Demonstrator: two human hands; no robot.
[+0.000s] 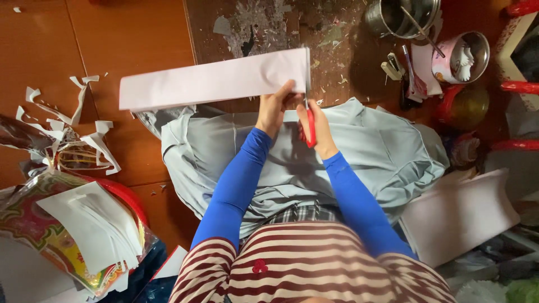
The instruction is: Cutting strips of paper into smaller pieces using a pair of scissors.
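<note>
Landmark: the folded white paper strip (216,81). Left of it, white paper offcuts (73,120) litter the brown floor (112,45); below those, a red basin (132,199) holds cut sheets. The strip's left end hangs free over bare floor. Left hand (275,109) grips the strip's lower right edge, fingers closed on it. Right hand (317,129), just beside, fingers closed round red-handled scissors (307,120), blade upright along the strip's right end. Right of the strip, metal pots (401,17) crowd the floor.
</note>
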